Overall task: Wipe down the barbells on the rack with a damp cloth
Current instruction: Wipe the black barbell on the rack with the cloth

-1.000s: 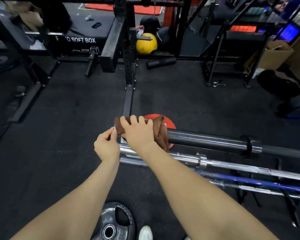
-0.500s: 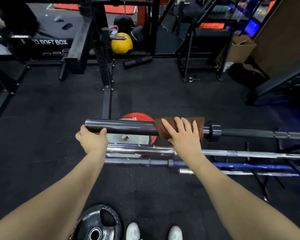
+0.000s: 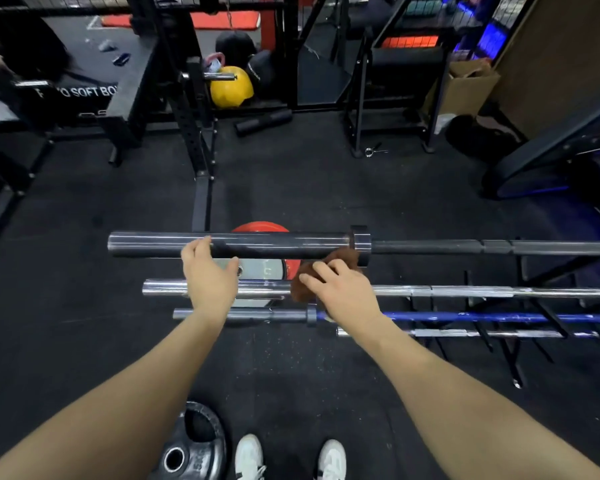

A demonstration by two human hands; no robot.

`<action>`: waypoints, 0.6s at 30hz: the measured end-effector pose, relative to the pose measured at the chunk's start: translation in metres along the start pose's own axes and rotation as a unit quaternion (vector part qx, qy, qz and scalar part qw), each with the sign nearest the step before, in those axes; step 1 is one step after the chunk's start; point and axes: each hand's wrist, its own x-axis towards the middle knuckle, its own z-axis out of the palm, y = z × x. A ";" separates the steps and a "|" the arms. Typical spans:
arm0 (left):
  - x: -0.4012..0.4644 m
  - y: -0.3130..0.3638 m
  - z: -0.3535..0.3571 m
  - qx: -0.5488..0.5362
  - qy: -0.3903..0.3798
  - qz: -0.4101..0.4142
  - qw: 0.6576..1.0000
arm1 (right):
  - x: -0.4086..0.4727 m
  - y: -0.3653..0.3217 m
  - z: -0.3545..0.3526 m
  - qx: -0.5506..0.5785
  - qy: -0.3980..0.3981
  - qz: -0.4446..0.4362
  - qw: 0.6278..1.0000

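Observation:
Several barbells lie side by side on a low black rack. The top one is dark, with its thick sleeve pointing left and a collar at its inner end. Below it run a chrome barbell, a blue one and a second chrome bar. My right hand grips a bunched brown cloth just under the dark bar's collar, over the chrome barbell. My left hand hovers with relaxed fingers below the dark sleeve, its fingertips at the sleeve's lower edge.
A red plate stands behind the bars. On the floor by my white shoes lies a black weight plate. A power rack upright, a yellow ball, a foam roller and a cardboard box stand farther back.
My right hand slid the cloth right along the dark sleeve, then drew it down off the bar near the collar. My left hand released the sleeve end and moved right.

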 end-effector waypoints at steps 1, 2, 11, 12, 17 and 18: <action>-0.008 0.003 0.005 0.005 -0.003 0.009 1.000 | -0.005 0.000 0.002 0.008 -0.017 -0.001 1.000; -0.017 0.004 0.009 0.011 -0.008 0.012 1.000 | -0.010 0.000 0.004 0.012 -0.027 -0.001 1.000; -0.057 -0.018 0.061 0.071 -0.138 0.010 0.988 | -0.041 0.009 0.031 0.066 -0.164 0.143 0.974; -0.056 -0.022 0.067 0.077 -0.152 0.011 0.985 | -0.042 0.010 0.035 0.085 -0.175 0.166 0.967; -0.040 -0.049 0.098 0.092 -0.204 0.018 0.974 | -0.032 0.006 0.069 0.130 -0.135 0.257 0.948; -0.035 -0.054 0.104 0.094 -0.206 0.024 0.974 | -0.027 0.006 0.076 0.134 -0.128 0.266 0.946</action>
